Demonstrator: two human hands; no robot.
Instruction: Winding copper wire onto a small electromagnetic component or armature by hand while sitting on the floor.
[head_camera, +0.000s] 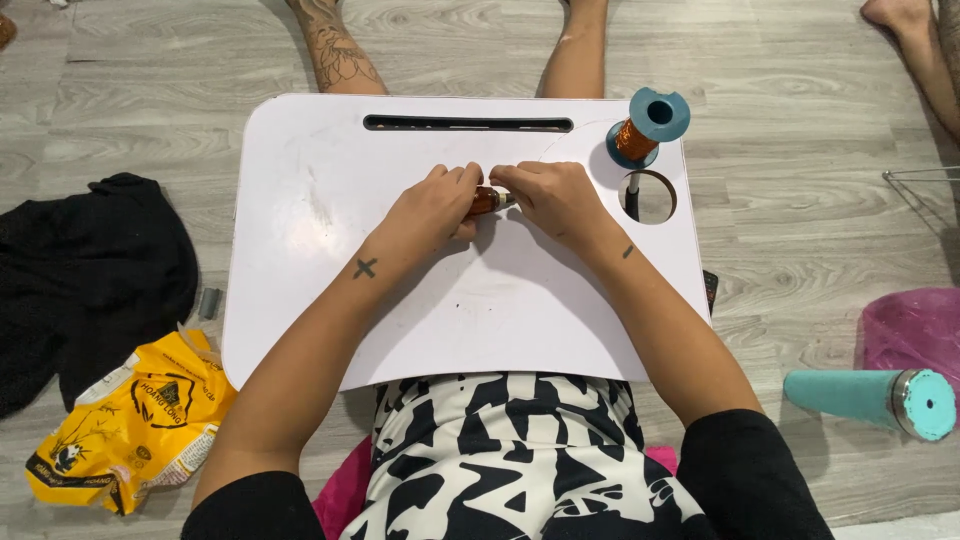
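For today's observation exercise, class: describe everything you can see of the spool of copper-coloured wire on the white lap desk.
The spool stands near the far right corner of the white lap desk, just beyond the round cup hole. Its flanges are teal and look like plastic, the top one with an open centre hole. Shiny orange-copper wire is wound round the core. It leans slightly in this view. A thin strand seems to run from it toward the hands; neither hand touches it.

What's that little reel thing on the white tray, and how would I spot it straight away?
Start at the white lap tray across the person's legs and go to its far right corner. There, just above the round hole, stands a spool of copper-coloured wire. Its teal end caps and shiny orange winding set it apart from the plain white surface.
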